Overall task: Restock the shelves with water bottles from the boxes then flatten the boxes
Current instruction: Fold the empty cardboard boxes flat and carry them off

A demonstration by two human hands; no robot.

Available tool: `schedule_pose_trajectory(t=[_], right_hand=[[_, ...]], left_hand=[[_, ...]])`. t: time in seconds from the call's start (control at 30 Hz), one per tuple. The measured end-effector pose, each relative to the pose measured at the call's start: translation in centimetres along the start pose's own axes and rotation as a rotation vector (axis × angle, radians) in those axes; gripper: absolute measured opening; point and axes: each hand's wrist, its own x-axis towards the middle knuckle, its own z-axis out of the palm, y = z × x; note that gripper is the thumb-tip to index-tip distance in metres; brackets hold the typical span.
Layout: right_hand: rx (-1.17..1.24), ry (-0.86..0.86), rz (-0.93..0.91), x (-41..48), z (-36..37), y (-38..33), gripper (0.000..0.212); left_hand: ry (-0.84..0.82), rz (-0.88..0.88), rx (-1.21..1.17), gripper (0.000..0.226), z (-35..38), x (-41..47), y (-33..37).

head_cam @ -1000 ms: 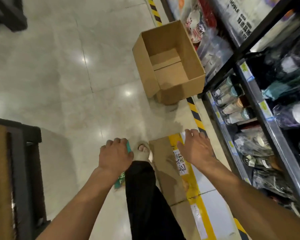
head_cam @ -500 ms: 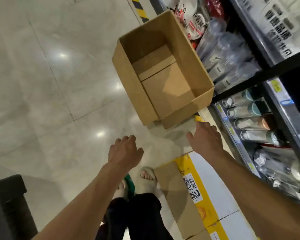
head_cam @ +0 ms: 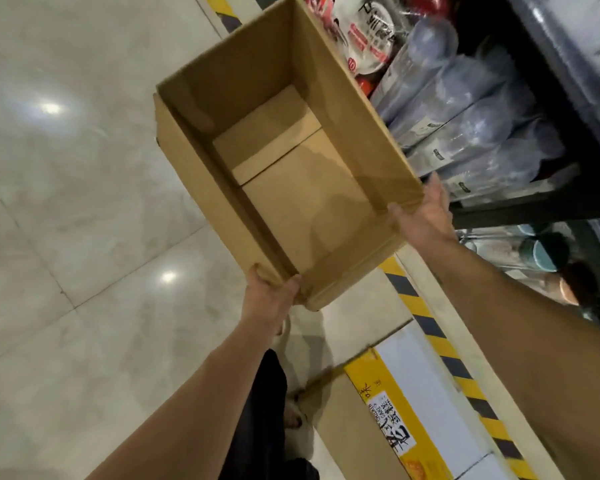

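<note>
The empty box (head_cam: pixel 222 81) hung open-topped just beside the shelf (head_cam: pixel 534 206), long axis running away from the person. The left hand (head_cam: pixel 269 296) gripped its near corner away from the shelf; the right hand (head_cam: pixel 426 209) clasped the shelf-side corner.

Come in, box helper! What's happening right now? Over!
Left grip holds box corner; right grip holds the other. Box empty. Flat carton on floor below.
</note>
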Motion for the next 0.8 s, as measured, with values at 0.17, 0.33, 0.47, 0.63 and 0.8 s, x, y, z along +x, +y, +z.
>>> schedule_pose_trajectory(t=[0.17,0.33,0.47,0.63,0.8], right_hand=[[0.074,0.013,-0.017,1.9,3.1,1.9,0.075],[0.13,-0.14,0.053,-0.7,6.8,3.1,0.053],[0.25,-0.039,0.09,-2.6,9.6,2.9,0.042],[0.245,0.014,0.074,-4.5,10.7,2.0,0.033],[0.28,-0.015,0.021,-8.2,10.3,1.2,0.039]], left_hand=[[-0.009,-0.005,-0.168,0.07,-0.2,2.2,-1.0],[0.087,-0.058,-0.424,0.052,-4.6,3.3,-3.0],[0.04,-0.101,-0.45,0.048,-7.1,4.0,-3.8],[0.094,-0.141,-0.569,0.038,-7.4,4.9,-3.6],[0.196,-0.073,-0.565,0.032,-9.7,3.1,-4.9]])
